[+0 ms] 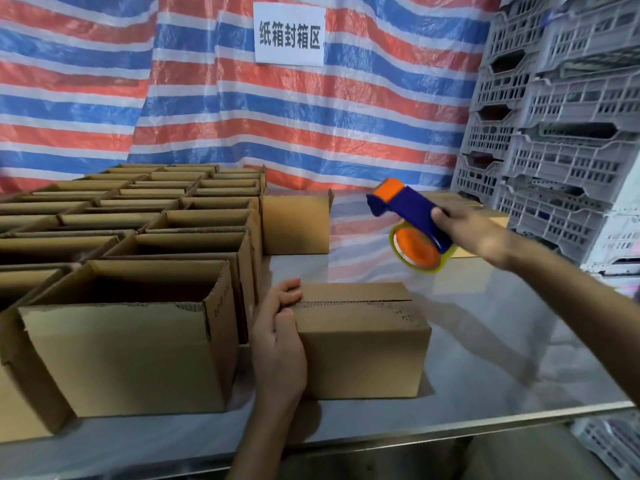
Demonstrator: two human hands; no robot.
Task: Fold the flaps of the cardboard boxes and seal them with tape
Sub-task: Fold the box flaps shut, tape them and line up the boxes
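A worker's left hand [277, 344] clamps the left end of a closed box [363, 358] on the bench [502, 358]. The fingers are hooked over the top edge and the palm lies against the end wall, a grip that appears meant to pin the folded flaps [346, 292] shut and stop the box sliding when tape is drawn across it. The seam [363, 301] between the flaps runs rightward from that grip, with no tape on it as far as can be seen. Up and to the right, clear of the box, the right hand [464, 230] is wrapped round the handle of a blue-and-orange dispenser [405, 206]. Its tape roll [415, 251] hangs below the grip and its nose points back toward the left hand, seemingly poised to come down on the seam. Just left of the holding hand stand rows of open boxes [131, 348], tops unfolded, yet to be sealed. Grey crates [571, 133] are stacked beyond the right hand's grip, and a striped tarpaulin [346, 116] bearing a paper sign [289, 34] hangs behind. The step in hand looks to be the first strip on this box.
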